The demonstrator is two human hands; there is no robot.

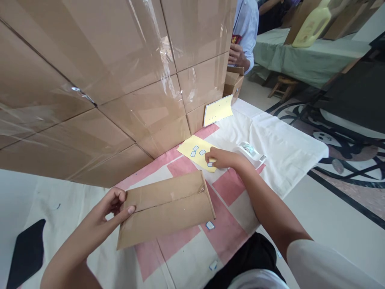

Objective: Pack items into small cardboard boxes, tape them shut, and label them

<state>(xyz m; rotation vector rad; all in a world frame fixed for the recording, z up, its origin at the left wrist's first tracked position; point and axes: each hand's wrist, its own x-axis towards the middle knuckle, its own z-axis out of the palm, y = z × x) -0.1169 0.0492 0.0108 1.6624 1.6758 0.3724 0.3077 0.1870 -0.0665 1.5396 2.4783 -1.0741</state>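
Observation:
My left hand [112, 210] grips the left end of a flat brown cardboard box [168, 204], thumb on top and fingers curled at the edge. The box is tilted above the pink-and-white checked cloth. My right hand [221, 157] is over a yellow sticker sheet [197, 142], its fingers closed at a small white label with a blue border [210, 164]. Whether that label is lifted off the sheet is hard to see. Several similar labels remain on the sheet. Loose labels lie nearer my body, one on the cloth [210, 225] beside the box.
A wall of taped cartons [144, 116] rises along the far left. Another yellow sheet [218, 110] leans against it. A white label roll [251, 152] sits right of my hand. Beyond, a person in a light blue shirt [248, 32] holds something red. A black object [27, 253] lies left.

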